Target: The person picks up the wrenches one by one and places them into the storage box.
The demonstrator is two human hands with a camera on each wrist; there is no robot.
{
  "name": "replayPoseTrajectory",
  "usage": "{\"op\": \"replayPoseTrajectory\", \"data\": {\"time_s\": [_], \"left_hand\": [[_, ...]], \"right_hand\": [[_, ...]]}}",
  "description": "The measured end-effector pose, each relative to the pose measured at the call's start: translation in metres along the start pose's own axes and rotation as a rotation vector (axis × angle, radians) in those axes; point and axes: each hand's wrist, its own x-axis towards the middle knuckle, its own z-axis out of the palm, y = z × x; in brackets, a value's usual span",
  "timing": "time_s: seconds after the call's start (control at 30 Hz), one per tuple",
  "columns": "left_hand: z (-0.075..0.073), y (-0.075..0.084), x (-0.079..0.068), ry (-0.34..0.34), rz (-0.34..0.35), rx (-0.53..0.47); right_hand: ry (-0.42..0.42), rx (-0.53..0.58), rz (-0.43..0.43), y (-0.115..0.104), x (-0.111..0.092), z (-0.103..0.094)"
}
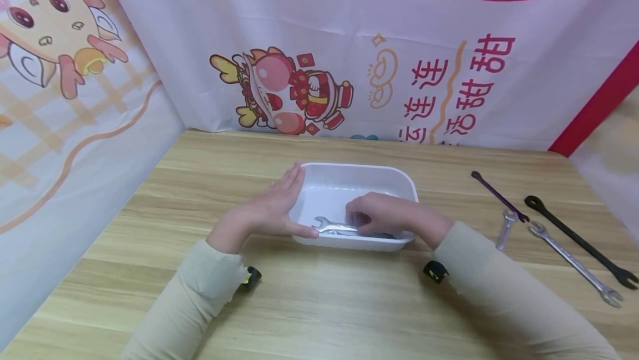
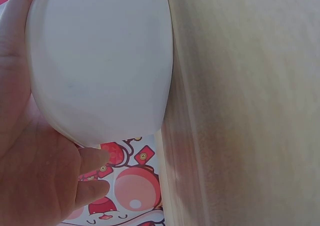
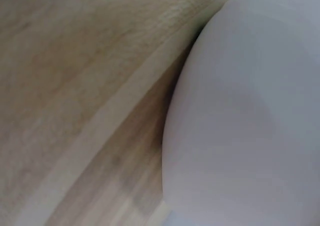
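A white plastic tray (image 1: 356,244) stands on the table, with silver open-end wrenches lying along its near side. My left hand (image 1: 272,204) spans the tray's left end, fingers fairly straight along the rim and thumb at the near corner. In the left wrist view this hand (image 2: 37,161) lies against the tray's white outer wall (image 2: 100,61). Reaching inside, my right hand (image 1: 381,213) has its fingers curled at the end of a silver wrench (image 1: 329,224); its fingertips are partly hidden. The right wrist view shows only the tray's outer wall (image 3: 245,126) and the table.
Several wrenches lie right of the tray: a thin purplish one (image 1: 499,196), a short silver one (image 1: 506,229), a longer silver one (image 1: 574,263) and a black one (image 1: 581,242). Behind the wooden table (image 1: 319,304) hangs a printed cloth (image 1: 319,27).
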Motion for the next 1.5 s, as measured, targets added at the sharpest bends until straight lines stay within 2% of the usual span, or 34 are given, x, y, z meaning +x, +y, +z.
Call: {"op": "replayPoseTrajectory", "data": {"time_s": [0.23,0.87,1.23,1.5], "left_hand": [[0.0,0.0,0.0,0.009,0.001,0.0],[0.0,0.001,0.002,0.001,-0.005,-0.008],[0.001,0.001,0.002,0.003,-0.006,-0.002],[0.001,0.001,0.002,0.005,-0.009,-0.002]], "right_hand": [[-0.022,0.004,-0.015,0.001,-0.001,0.0],[0.013,0.026,-0.002,0.007,-0.016,-0.006],[0.097,-0.003,-0.041,0.005,-0.033,-0.012],[0.175,-0.005,-0.04,0.002,-0.048,-0.014]]}}
